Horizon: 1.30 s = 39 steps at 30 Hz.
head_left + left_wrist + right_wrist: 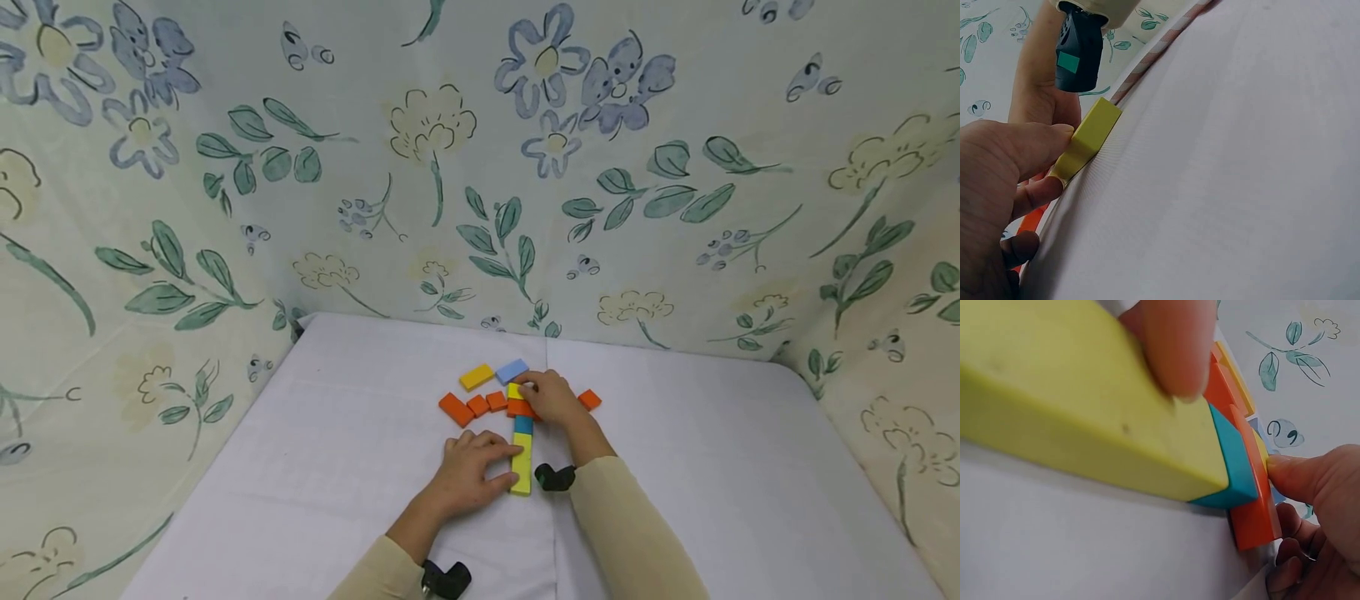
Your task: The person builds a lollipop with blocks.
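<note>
A long yellow block point(522, 467) lies on the white cloth, with a blue-green block point(523, 425) at its far end. Beyond that come an orange block point(517, 408) and a small yellow block point(515, 390), all in one line. My left hand point(468, 473) touches the long block from the left, index fingertip on its top and thumb low on its side. My right hand point(553, 398) is at the far end of the line, its thumb point(1291, 475) against the small yellow block and its other fingers curled beside the orange one. The palm hides part of the orange row.
Left of the line, orange blocks point(456, 409) form a slanting row. A yellow-orange block point(476, 377) and a light blue block point(513, 371) lie behind it. Another orange block point(589, 400) shows right of my right hand. A floral curtain point(480, 167) stands behind the table.
</note>
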Motion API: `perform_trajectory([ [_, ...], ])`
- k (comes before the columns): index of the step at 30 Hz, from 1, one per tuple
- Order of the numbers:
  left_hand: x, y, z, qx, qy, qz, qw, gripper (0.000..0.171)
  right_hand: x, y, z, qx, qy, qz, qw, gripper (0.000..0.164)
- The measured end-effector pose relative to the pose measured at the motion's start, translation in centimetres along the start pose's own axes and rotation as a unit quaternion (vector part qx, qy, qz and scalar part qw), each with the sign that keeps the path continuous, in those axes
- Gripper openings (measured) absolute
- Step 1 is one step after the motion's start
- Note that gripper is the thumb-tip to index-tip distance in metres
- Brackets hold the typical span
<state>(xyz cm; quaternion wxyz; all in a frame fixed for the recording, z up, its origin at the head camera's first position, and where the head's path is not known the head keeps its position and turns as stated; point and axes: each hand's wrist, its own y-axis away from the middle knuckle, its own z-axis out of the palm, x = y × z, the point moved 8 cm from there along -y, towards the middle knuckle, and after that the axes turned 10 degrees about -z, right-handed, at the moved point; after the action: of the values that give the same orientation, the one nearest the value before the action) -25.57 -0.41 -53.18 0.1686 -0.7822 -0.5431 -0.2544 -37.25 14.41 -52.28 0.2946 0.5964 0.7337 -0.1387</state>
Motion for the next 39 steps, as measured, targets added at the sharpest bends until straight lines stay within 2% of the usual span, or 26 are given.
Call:
perform_trajectory([
  [18, 0.4, -0.1, -0.1, 0.001, -0.005, 0.0, 1.0, 0.04, 0.4, 0.3, -0.3, -0.006, -0.007, 0.005, 1.0, 0.031],
  [22, 0.5, -0.1, -0.1, 0.001, -0.005, 0.0, 1.0, 0.04, 0.6, 0.9, -0.7, 0.024, -0.019, 0.004, 1.0, 0.032],
  [26, 0.5, 0.0, -0.1, 0.004, -0.003, -0.001, 1.0, 0.04, 1.1, 1.9, -2.1, 0.082, -0.036, 0.004, 0.996, 0.033],
  [33, 0.5, 0.1, 0.0, 0.003, -0.003, -0.004, 1.0, 0.04, 4.6, 4.6, -5.2, 0.164, -0.01, 0.004, 0.986, 0.034],
  [36, 0.5, 0.2, -0.1, 0.004, -0.007, -0.001, 1.0, 0.041, 6.1, 5.8, -6.1, 0.173, -0.013, 0.006, 0.985, 0.04],
  [39, 0.3, 0.2, -0.1, 0.002, -0.007, -0.001, 1.0, 0.041, 7.2, 6.4, -6.1, 0.154, -0.015, 0.018, 0.988, 0.046],
])
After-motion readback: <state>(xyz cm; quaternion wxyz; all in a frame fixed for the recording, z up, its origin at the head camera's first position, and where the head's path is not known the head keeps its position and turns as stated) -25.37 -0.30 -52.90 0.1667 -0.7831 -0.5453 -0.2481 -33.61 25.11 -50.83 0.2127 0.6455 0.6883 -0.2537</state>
